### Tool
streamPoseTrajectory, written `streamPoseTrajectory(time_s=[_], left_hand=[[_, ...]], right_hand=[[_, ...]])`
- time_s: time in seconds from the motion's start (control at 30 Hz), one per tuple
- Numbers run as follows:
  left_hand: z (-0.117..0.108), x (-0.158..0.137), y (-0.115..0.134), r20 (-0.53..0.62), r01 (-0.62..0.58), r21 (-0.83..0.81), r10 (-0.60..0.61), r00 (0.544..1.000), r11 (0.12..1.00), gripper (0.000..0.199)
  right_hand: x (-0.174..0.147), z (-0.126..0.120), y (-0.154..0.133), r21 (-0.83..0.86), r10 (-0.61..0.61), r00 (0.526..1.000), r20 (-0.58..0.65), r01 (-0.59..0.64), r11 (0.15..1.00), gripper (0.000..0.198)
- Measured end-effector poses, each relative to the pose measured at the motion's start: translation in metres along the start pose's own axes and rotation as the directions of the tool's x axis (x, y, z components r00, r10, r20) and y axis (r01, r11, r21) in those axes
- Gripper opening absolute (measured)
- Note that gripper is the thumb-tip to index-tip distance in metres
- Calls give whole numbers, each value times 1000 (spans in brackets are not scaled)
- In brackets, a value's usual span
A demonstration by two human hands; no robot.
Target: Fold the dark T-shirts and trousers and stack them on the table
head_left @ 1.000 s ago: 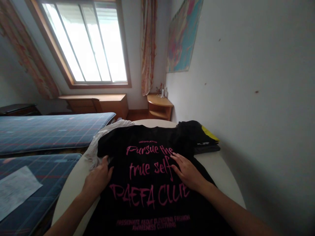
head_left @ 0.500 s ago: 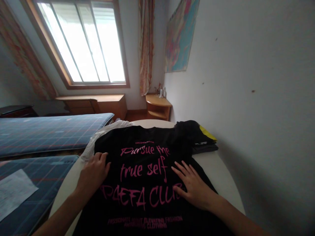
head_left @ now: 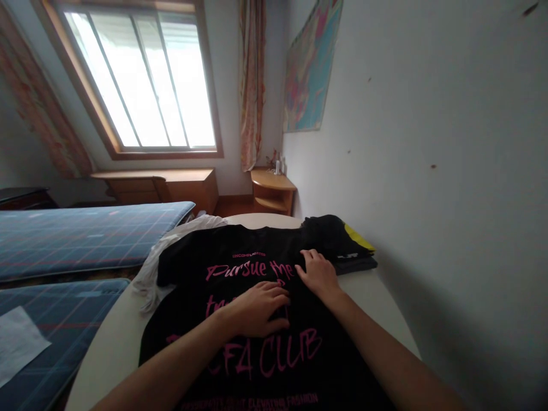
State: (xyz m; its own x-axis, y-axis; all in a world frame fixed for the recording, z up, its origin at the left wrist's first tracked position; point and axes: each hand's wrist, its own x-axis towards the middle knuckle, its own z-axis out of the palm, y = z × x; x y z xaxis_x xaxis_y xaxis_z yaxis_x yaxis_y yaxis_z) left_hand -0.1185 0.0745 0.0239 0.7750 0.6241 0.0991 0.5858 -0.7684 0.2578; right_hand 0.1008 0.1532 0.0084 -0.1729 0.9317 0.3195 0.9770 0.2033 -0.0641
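Observation:
A black T-shirt (head_left: 240,240) with pink lettering lies spread on a round pale table (head_left: 385,319). My left hand (head_left: 262,308) rests palm down over the middle of the lettering, its fingers stretched toward the right. Up near the shirt's right shoulder, my right hand (head_left: 317,275) touches the fabric with fingers slightly bent and thumb apart. Neither hand grips anything that I can see. The lower edge of the shirt runs out of view.
Folded dark clothes (head_left: 338,237) with a yellow patch sit at the table's far right. White crumpled material (head_left: 148,285) lies by the left sleeve. Plaid mattresses (head_left: 85,234) stand left, one bearing a paper sheet (head_left: 21,342). A wall (head_left: 449,228) rises on the right.
My left hand has moved from the shirt's left edge across to its middle. My right hand has slid up and away toward the right shoulder. The shirt's left sleeve now lies more spread out.

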Motion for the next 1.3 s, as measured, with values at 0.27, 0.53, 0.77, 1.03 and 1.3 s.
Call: streamPoseTrajectory(time_s=[0.27, 0.53, 0.77, 1.03, 1.3], left_hand=[[42, 19, -32, -196, 255, -21, -254, 947, 967, 52], [45, 19, -36, -163, 241, -47, -245, 956, 970, 56], [43, 18, -36, -164, 235, -69, -243, 956, 970, 57], [54, 24, -42, -353, 297, -263, -378, 856, 918, 54], [57, 33, -53, -439, 380, -311, -486, 755, 871, 50]], right_hand=[[31, 9, 16, 309, 139, 950, -279, -48, 950, 22], [72, -34, 63, 765, 548, 758, -352, -104, 636, 45], [89, -44, 65, 676, 427, 833, -352, -90, 732, 35], [42, -22, 4, 387, -89, 996, -3, 84, 918, 18], [4, 5, 7, 282, -283, 949, 135, 237, 930, 24]])
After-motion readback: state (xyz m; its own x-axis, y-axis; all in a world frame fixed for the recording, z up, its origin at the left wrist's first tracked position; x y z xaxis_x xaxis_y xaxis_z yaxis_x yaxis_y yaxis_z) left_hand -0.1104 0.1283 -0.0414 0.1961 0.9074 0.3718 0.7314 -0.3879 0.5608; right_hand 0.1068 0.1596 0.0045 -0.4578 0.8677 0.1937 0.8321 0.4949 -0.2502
